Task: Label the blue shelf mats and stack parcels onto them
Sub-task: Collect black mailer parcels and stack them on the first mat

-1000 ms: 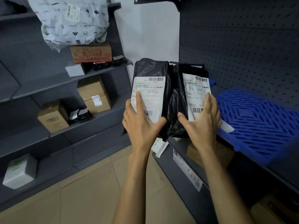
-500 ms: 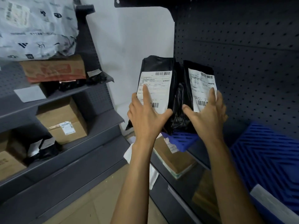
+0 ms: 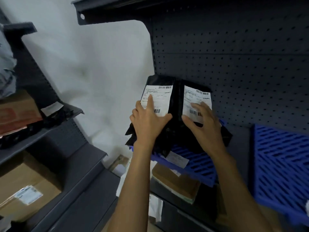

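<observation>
Dark grey pegboard shelving (image 3: 234, 72) fills the right of the frame, with a white wall (image 3: 100, 81) at centre left. Two black poly-mailer parcels stand upright side by side at centre: the left parcel (image 3: 163, 97) and the right parcel (image 3: 192, 96), white shipping labels facing out. Half a second earlier both were carried clear of the shelf; their lower ends now appear to sit on the blue shelf mat (image 3: 199, 163), backs near or against the pegboard. A white slip (image 3: 177, 159) lies at that mat's front edge. The left hand (image 3: 147, 124) presses flat on the left parcel, fingers straight, nothing enclosed. The right hand (image 3: 204, 124), flat before, now has loosely bent, spread fingers over the right parcel's label; contact cannot be confirmed. Assessment: placement is essentially made and release is beginning. The soft parcels may slump forward once unsupported. A second blue mat (image 3: 280, 164) at right carries no parcel in view.
</observation>
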`<state>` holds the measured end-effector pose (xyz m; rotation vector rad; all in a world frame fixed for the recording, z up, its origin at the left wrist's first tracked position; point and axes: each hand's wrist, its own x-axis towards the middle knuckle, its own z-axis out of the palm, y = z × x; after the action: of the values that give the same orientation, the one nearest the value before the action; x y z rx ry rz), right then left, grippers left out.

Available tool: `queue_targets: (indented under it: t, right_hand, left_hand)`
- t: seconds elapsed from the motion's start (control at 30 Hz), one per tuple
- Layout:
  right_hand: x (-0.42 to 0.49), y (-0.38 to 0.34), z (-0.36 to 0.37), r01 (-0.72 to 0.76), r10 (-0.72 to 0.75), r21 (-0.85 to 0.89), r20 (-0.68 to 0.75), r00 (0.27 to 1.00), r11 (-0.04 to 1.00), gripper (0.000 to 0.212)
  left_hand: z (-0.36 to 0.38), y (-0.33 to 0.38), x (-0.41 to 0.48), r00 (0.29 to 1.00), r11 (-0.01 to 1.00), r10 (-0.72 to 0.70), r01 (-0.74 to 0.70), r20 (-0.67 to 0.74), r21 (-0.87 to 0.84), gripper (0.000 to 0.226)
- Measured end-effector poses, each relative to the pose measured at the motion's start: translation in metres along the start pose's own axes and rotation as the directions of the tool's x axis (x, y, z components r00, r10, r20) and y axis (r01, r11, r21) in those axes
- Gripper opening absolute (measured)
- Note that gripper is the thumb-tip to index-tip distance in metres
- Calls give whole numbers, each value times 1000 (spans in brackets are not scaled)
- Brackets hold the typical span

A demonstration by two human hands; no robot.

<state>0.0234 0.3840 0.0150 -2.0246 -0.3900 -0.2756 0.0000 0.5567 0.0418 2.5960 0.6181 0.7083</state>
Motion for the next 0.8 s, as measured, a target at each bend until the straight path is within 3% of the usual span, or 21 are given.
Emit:
queue_targets:
  t: [0.3, 0.43, 0.67, 0.8]
  right_hand:
    - [-7, -1, 33, -21, -2, -316, -71, 997, 948, 60]
    - [-8, -7, 38, -23, -5, -406, -69, 998, 914, 58]
    - [-22, -18, -8, 2, -64, -440, -125, 990, 898, 32]
    - [-43, -13, -37, -60, -10, -532, -128, 992, 845, 33]
  left_hand:
    - [13, -21, 33, 968, 985, 160, -168, 193, 29, 77]
    - [9, -23, 32, 937, 960, 279, -272, 210, -64, 63]
    - [-12, 4, 18, 806, 809, 583, -565, 104, -159, 40]
    - [-8, 34, -4, 709, 729, 684, -663, 168, -170, 39]
